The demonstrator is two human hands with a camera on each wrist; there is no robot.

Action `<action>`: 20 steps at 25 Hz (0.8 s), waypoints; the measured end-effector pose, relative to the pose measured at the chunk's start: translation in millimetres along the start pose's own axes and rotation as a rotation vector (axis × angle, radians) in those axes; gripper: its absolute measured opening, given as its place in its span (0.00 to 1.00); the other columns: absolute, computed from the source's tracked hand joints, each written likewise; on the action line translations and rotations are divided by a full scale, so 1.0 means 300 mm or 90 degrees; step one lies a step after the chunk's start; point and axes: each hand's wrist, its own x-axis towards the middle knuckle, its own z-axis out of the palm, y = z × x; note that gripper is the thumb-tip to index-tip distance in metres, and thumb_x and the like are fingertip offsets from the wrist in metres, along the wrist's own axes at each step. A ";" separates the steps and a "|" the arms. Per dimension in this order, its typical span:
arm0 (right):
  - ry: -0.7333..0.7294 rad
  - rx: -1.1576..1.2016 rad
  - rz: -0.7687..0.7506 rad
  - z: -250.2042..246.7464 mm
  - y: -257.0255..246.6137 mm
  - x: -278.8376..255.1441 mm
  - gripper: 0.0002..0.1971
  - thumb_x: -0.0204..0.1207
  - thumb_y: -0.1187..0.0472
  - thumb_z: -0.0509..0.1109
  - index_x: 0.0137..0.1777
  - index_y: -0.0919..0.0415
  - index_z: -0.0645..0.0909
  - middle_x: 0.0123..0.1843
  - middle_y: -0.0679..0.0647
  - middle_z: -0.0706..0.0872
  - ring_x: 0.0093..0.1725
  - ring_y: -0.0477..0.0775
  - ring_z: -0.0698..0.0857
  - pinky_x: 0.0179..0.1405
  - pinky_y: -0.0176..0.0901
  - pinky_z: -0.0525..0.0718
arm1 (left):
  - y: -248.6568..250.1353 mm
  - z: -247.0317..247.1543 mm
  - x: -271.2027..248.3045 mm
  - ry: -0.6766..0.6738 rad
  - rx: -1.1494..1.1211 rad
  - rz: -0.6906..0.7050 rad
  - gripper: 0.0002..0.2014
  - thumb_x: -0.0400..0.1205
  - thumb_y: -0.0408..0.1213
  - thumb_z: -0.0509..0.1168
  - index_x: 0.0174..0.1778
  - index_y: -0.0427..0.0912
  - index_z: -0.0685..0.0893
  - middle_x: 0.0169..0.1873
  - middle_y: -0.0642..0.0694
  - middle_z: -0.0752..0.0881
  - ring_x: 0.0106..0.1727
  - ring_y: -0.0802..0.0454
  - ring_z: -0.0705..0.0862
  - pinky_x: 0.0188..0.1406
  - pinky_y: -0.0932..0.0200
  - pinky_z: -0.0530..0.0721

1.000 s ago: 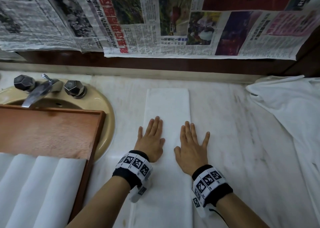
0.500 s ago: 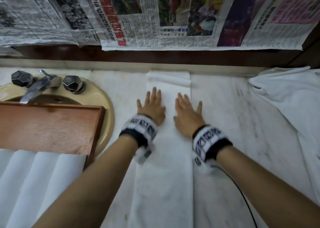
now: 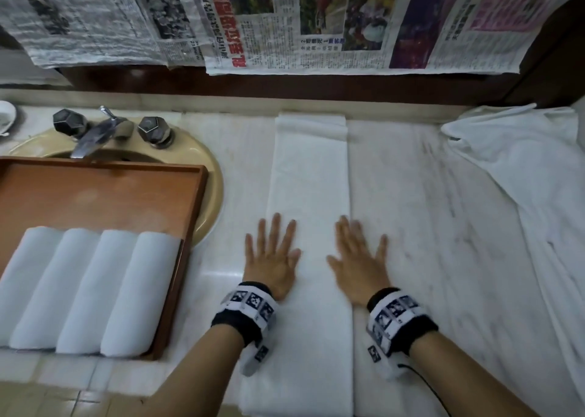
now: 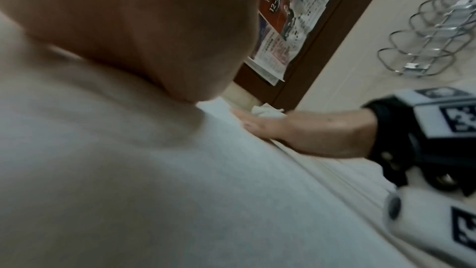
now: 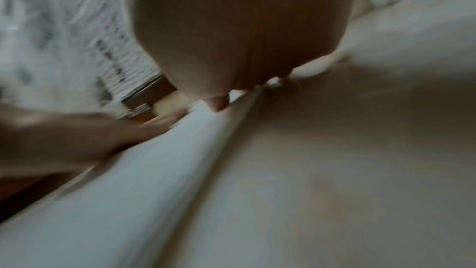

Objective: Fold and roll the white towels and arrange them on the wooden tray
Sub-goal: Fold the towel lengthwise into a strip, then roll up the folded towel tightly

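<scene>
A: Both palms are down on the folded towel [image 3: 311,195], a long narrow white strip running from the near edge of the marble counter [image 3: 427,226] out to the far wall.

B: How are the hands lying?

A: The left hand [image 3: 272,258] lies flat with fingers straight and spread, on the strip's left edge and partly over onto the counter. The right hand [image 3: 359,261] mirrors it on the right edge, fingers splayed. Nothing is clasped; both simply press on the cloth.

B: And the far end of the strip?

A: It has a small fold or bunch right by the wall. The left wrist view confirms the right hand [image 4: 296,129] flat against the towel [image 4: 180,201]; the right wrist view is heavily blurred, with the left hand [image 5: 77,140] only a smear beside the towel [image 5: 154,170].

B: What about the tray?

A: The wooden tray [image 3: 193,226] sits to the left, lying over the beige sink [image 3: 212,176]. Four rolled towels [image 3: 88,290] lie side by side, touching, at its near end; the far half shows bare wood.

B: Anything else around?

A: A loose white towel [image 3: 522,169] is heaped at the far right of the counter. The faucet [image 3: 95,134] stands behind the tray, and newspaper sheets [image 3: 316,20] hang on the wall above.
</scene>
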 end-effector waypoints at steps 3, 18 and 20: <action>-0.001 0.052 0.147 -0.018 0.019 -0.066 0.33 0.87 0.44 0.39 0.83 0.56 0.26 0.82 0.47 0.21 0.82 0.51 0.26 0.73 0.81 0.32 | -0.049 -0.021 -0.065 -0.002 -0.051 -0.155 0.30 0.89 0.54 0.35 0.81 0.53 0.27 0.79 0.50 0.22 0.80 0.46 0.23 0.78 0.35 0.28; 0.082 -0.022 -0.360 -0.016 -0.353 -0.181 0.23 0.81 0.70 0.62 0.74 0.54 0.75 0.73 0.54 0.71 0.64 0.60 0.76 0.58 0.53 0.79 | -0.032 0.065 -0.409 0.123 -0.249 -0.232 0.23 0.82 0.39 0.66 0.73 0.43 0.72 0.67 0.42 0.76 0.66 0.43 0.78 0.61 0.50 0.77; 0.037 -0.110 -0.397 -0.026 -0.382 -0.164 0.17 0.81 0.68 0.63 0.67 0.57 0.81 0.68 0.56 0.74 0.60 0.60 0.77 0.52 0.50 0.78 | -0.040 0.088 -0.416 0.140 -0.275 -0.253 0.23 0.81 0.39 0.67 0.72 0.46 0.73 0.63 0.44 0.80 0.64 0.44 0.80 0.60 0.49 0.79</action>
